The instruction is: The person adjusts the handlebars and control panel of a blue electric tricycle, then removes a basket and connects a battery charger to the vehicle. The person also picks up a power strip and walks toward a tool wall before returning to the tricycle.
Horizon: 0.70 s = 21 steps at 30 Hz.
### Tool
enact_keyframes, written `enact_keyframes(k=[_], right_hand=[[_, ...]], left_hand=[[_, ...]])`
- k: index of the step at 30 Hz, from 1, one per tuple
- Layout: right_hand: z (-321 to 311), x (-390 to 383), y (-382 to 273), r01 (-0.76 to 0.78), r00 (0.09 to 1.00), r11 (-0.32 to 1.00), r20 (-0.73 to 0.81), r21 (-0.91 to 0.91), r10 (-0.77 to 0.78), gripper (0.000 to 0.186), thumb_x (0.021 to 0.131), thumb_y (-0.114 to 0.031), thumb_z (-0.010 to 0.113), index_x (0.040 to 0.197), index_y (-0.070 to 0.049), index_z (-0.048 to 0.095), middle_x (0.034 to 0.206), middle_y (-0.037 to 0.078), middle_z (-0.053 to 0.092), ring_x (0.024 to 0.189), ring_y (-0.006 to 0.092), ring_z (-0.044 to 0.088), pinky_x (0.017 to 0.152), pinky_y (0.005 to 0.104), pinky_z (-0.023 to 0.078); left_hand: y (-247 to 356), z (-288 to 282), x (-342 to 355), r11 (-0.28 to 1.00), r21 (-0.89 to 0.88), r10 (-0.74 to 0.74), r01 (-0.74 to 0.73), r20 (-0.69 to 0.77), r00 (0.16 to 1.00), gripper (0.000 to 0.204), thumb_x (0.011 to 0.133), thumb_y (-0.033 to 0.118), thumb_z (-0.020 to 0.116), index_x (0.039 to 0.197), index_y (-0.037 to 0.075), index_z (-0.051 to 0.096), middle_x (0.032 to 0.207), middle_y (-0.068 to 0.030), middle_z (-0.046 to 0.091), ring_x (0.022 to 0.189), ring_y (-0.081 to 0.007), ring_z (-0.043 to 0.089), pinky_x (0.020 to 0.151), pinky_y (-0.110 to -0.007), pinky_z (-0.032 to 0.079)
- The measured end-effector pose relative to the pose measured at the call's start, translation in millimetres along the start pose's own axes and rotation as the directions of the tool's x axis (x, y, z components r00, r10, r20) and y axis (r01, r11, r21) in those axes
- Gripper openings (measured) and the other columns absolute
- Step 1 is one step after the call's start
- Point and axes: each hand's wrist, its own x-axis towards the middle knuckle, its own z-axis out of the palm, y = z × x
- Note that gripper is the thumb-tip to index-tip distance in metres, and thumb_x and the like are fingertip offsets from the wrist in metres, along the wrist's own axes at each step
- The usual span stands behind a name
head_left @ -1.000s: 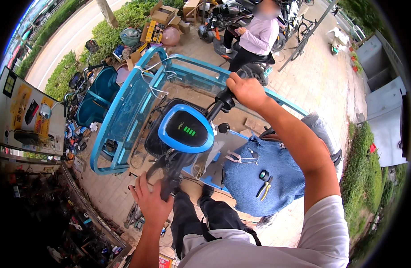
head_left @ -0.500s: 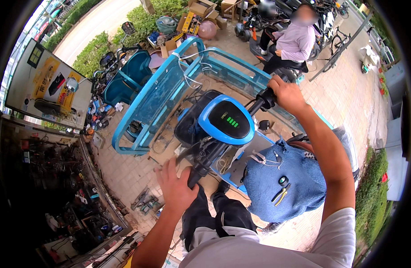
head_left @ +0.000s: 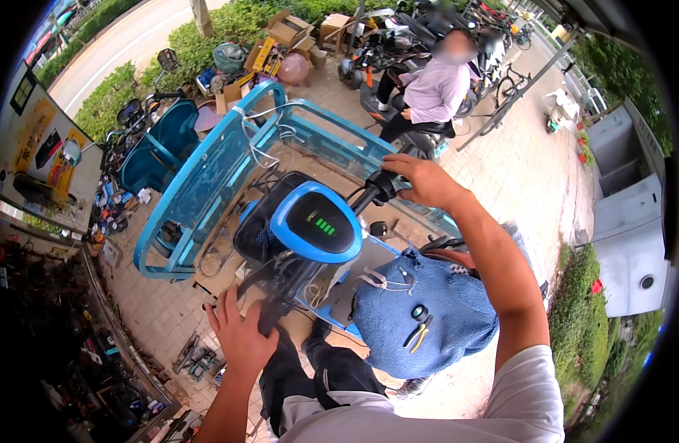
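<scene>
My right hand [head_left: 421, 179] grips the black right handlebar grip [head_left: 382, 184] of an electric scooter. Its blue-rimmed display [head_left: 314, 220] shows green bars. My left hand [head_left: 236, 332] lies at the left grip [head_left: 274, 308], touching it, with its fingers spread apart toward the brake lever. Below the right side of the bar, a blue cloth [head_left: 428, 347] drapes over part of the scooter, with yellow-handled pliers [head_left: 419, 338], a small dark round object [head_left: 420, 312] and a pale looped cord [head_left: 380, 280] on it.
A turquoise metal frame [head_left: 195, 170] surrounds the scooter's front. A person [head_left: 435, 100] in a pink shirt sits on a parked scooter beyond. Cardboard boxes [head_left: 288, 29] and clutter stand by the hedge. A signboard [head_left: 48, 159] and dark cluttered workspace [head_left: 44, 310] are left, grey cabinets [head_left: 627, 229] right.
The view has swung one way and back. My hands stay at the handlebar. The seated person has lowered their hands from chest height toward their lap.
</scene>
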Motion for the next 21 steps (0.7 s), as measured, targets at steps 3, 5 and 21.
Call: enact_keyframes(k=[3, 5, 21], right_hand=[[-4, -2, 4, -0.003, 0.999, 0.998, 0.05, 0.064, -0.001, 0.064, 0.065, -0.016, 0.073, 0.124, -0.004, 0.05, 0.134, 0.013, 0.045, 0.114, 0.0331, 0.05, 0.093, 0.0394, 0.043], [-5, -3, 12, 0.027, 0.997, 0.993, 0.072, 0.111, -0.035, 0.066, 0.066, -0.017, 0.074, 0.125, -0.002, 0.049, 0.135, 0.015, 0.043, 0.117, 0.0349, 0.047, 0.096, 0.0395, 0.041], [-3, 13, 15, 0.005, 0.994, 0.961, 0.107, -0.276, 0.025, 0.045, 0.072, -0.013, 0.067, 0.115, -0.01, 0.054, 0.117, 0.006, 0.056, 0.095, 0.0311, 0.059, 0.076, 0.041, 0.048]], left_hand=[[1, 3, 1, 1.0, 0.015, 0.011, -0.011, 0.001, 1.0, 0.041, 0.056, 0.016, 0.069, 0.094, 0.005, 0.06, 0.133, -0.0208, 0.036, 0.124, -0.0397, 0.033, 0.103, -0.062, 0.017], [1, 3, 2, 1.0, 0.01, 0.019, -0.019, 0.013, 1.0, 0.042, 0.056, 0.015, 0.069, 0.095, 0.005, 0.059, 0.133, -0.0213, 0.035, 0.124, -0.0403, 0.033, 0.103, -0.063, 0.016], [-3, 7, 1, 0.998, 0.039, 0.053, -0.053, -0.011, 0.999, 0.042, 0.056, 0.017, 0.067, 0.095, 0.004, 0.058, 0.131, -0.022, 0.037, 0.122, -0.0413, 0.036, 0.102, -0.063, 0.019]])
